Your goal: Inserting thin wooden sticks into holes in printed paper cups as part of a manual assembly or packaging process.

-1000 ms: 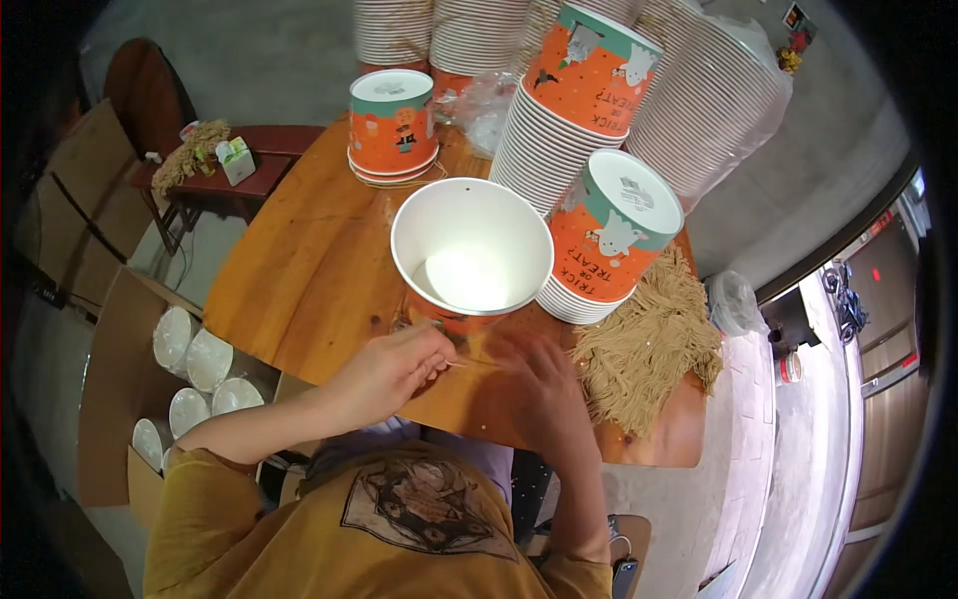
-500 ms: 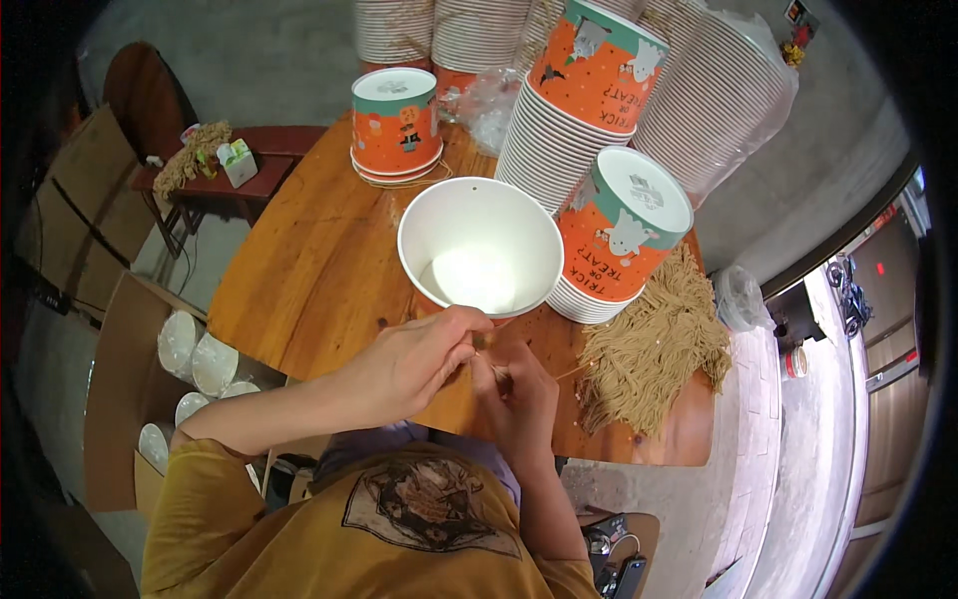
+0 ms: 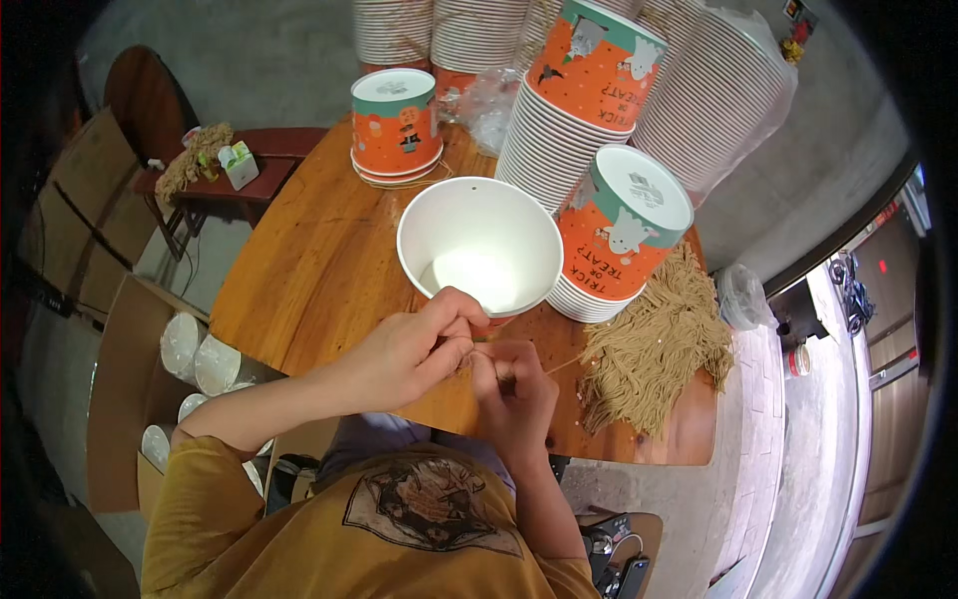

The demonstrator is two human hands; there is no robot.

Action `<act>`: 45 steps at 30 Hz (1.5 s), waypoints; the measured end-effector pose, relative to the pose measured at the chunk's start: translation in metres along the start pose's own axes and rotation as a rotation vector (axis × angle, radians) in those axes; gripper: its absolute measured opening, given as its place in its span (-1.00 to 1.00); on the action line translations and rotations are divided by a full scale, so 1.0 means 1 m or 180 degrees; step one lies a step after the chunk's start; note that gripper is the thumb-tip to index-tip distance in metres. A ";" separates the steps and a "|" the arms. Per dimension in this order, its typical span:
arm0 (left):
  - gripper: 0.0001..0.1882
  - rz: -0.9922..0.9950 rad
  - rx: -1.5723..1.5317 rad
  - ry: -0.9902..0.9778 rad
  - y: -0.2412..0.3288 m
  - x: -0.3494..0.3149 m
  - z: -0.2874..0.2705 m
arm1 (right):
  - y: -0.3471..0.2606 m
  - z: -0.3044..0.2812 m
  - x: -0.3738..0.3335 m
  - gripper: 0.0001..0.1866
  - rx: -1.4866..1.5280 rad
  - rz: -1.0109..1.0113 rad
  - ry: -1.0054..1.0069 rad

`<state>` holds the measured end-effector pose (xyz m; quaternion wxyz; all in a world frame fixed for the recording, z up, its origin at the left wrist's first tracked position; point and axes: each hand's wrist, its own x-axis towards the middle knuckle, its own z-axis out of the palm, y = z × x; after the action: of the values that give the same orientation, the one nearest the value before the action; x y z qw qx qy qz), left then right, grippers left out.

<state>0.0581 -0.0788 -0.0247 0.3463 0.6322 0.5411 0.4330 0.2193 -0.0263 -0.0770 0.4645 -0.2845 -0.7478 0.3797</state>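
Observation:
A white paper bucket stands open on the round wooden table, its inside bare. My left hand pinches the bucket's near rim with thumb and fingers. Right beside it my right hand is closed on a thin tan cord that runs toward the heap of tan cords at the table's right. The two hands touch just below the bucket's rim.
Stacks of orange-and-teal printed buckets and white stacks crowd the table's far right; one short stack stands far left. Cardboard boxes with white buckets sit left on the floor. A small red stool holds cords.
Both hands have closed in under the bucket's near rim. The left hand has risen to pinch the rim, and the right hand has drawn in beside it with the cord.

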 end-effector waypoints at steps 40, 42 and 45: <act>-0.76 0.0248 0.1431 -0.0415 0.002 0.046 -0.017 | 0.038 0.022 0.015 -0.85 -0.0942 -0.0307 0.0958; -0.77 0.0056 0.1279 -0.0636 0.004 0.054 -0.022 | 0.034 0.023 0.015 -0.91 -0.0949 -0.0275 0.0928; -0.80 -0.0356 0.1174 -0.0956 0.007 0.067 -0.026 | 0.030 0.022 0.015 -0.90 -0.1024 -0.0174 0.0940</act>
<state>0.0394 -0.0144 0.0033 0.3250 0.7111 0.5876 0.2082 0.1951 -0.0049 -0.1013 0.5278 -0.3871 -0.7299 0.1969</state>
